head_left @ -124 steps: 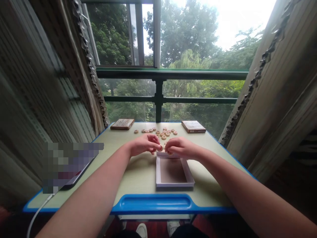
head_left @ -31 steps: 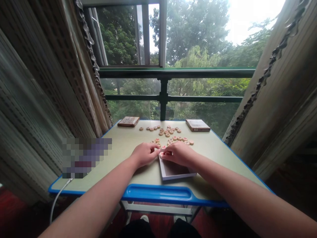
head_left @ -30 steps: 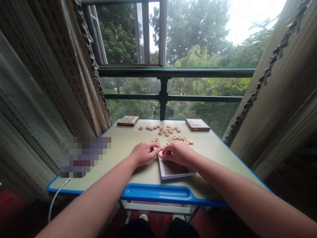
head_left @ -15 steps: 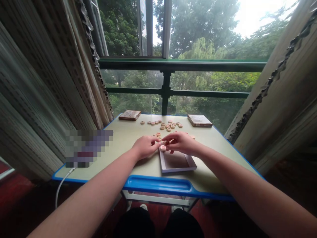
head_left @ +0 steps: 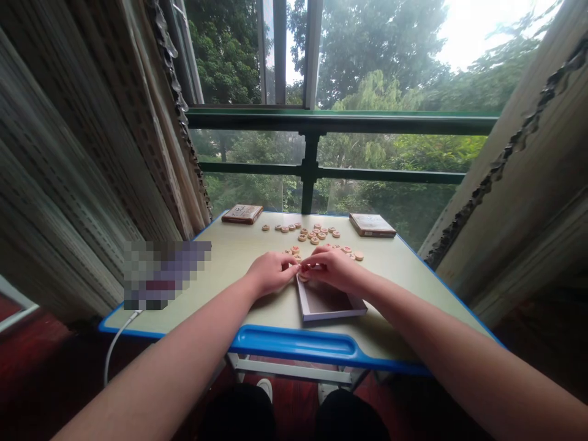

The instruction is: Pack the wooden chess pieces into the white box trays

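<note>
A shallow open cardboard box (head_left: 333,316) with pale walls lies on the table in front of me. My left hand (head_left: 274,271) is at its far left corner, thumb and fingers closed at the rim. Over the far side of the box, my right hand (head_left: 331,267) has its fingertips closed at a round Chinese chess piece (head_left: 303,278) in that same corner. The fingers partly cover this piece. Just beyond the hands lie more round pieces, among them a red-marked piece (head_left: 294,250) and a plain-looking piece (head_left: 359,256).
Several chess pieces (head_left: 315,241) are scattered farther back on the pale table (head_left: 220,269). A flat brown box (head_left: 242,214) stands at the far left, another flat box (head_left: 372,225) at the far right. A blurred-out item (head_left: 168,275) with a white cable (head_left: 113,343) lies left.
My right hand has shifted slightly left and down over the box corner, now covering much of the piece that showed its red face before. My left hand stays at the corner.
</note>
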Demonstrator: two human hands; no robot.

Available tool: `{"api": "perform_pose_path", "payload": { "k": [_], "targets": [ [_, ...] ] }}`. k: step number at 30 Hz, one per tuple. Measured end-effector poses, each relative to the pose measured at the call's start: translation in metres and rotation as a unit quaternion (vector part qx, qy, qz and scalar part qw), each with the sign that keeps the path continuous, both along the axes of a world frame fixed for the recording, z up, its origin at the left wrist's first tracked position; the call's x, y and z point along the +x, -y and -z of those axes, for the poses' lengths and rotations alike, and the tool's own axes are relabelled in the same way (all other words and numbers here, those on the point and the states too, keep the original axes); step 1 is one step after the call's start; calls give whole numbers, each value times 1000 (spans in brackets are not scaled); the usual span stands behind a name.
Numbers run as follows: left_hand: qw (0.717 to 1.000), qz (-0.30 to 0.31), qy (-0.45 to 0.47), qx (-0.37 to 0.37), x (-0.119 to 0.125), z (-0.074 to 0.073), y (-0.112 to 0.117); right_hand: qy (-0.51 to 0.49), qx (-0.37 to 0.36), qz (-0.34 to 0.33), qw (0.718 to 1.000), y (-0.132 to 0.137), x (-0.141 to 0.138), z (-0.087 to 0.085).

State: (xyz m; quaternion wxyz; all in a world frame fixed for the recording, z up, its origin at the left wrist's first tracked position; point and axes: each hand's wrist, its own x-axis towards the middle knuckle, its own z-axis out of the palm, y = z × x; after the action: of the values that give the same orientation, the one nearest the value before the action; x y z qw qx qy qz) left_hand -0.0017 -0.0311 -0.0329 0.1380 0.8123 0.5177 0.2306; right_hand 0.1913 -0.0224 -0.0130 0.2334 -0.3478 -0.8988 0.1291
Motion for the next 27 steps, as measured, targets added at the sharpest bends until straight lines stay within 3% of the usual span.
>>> {"api": "perform_pose_path", "payload": {
  "k": [6, 19, 23, 27],
  "targets": [
    [1000, 6, 5, -10, 0, -1, 0, 26, -13, 4, 1000, 2, -1, -1],
    [1000, 3, 0, -1, 0, 0, 1, 39, 33, 7, 999, 8, -2, -6],
    [999, -24, 6, 33, 0, 2, 0, 34, 55, 18, 998, 3, 3, -6],
    [992, -82, -28, 89, 4, -15, -11, 54, 88, 66, 992, -5, 12, -10]
  ]
}}
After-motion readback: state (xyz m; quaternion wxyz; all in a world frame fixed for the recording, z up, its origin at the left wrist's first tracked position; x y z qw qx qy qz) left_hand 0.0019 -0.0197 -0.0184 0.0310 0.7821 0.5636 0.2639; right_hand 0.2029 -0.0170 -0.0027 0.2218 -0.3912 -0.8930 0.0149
